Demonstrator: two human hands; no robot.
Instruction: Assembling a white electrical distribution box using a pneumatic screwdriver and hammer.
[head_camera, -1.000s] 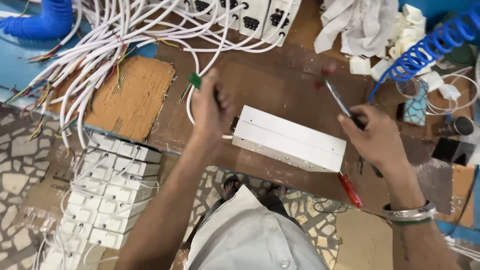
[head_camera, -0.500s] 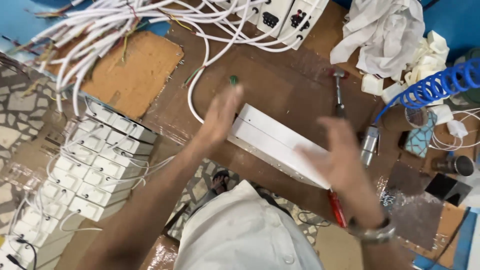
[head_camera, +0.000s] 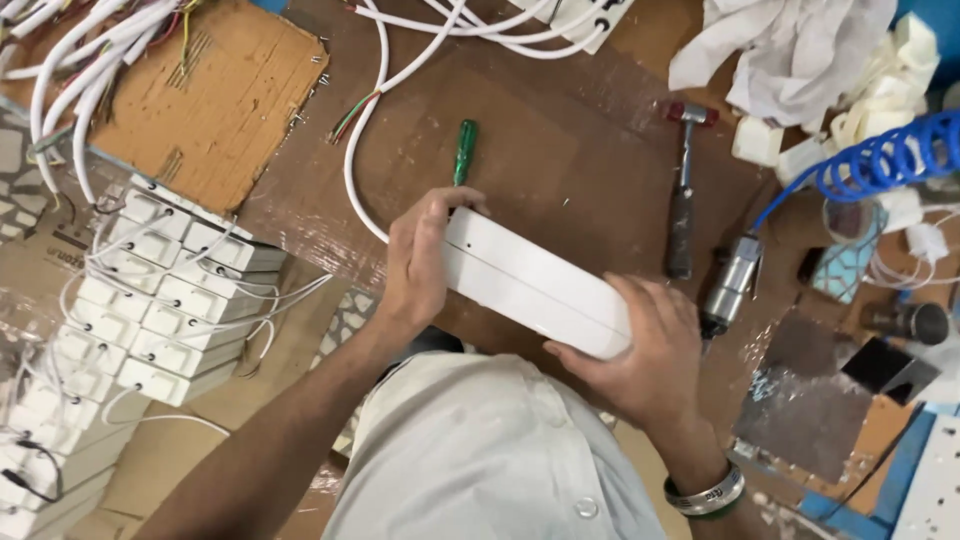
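Note:
A long white plastic box (head_camera: 530, 282) lies tilted at the near edge of the brown workbench (head_camera: 560, 140). My left hand (head_camera: 425, 255) grips its left end, fingers curled over the top. At the box's right end my right hand (head_camera: 645, 350) cups it from below; a metal bangle sits on that wrist. A green-handled screwdriver (head_camera: 464, 150) lies on the bench just beyond my left hand. To the right lie a small hammer (head_camera: 683, 190) with a red head and a metal air tool (head_camera: 730, 285).
Stacks of white boxes with cords (head_camera: 160, 290) stand at the left. A cardboard sheet (head_camera: 205, 95) and white cables (head_camera: 370, 130) lie at the back left. White rags (head_camera: 780, 50), a blue coiled hose (head_camera: 880, 155) and scrap pieces crowd the right.
My right hand has let go of the hammer, which now lies on the bench. Both hands have closed on the ends of the white box. The view shifted left and down.

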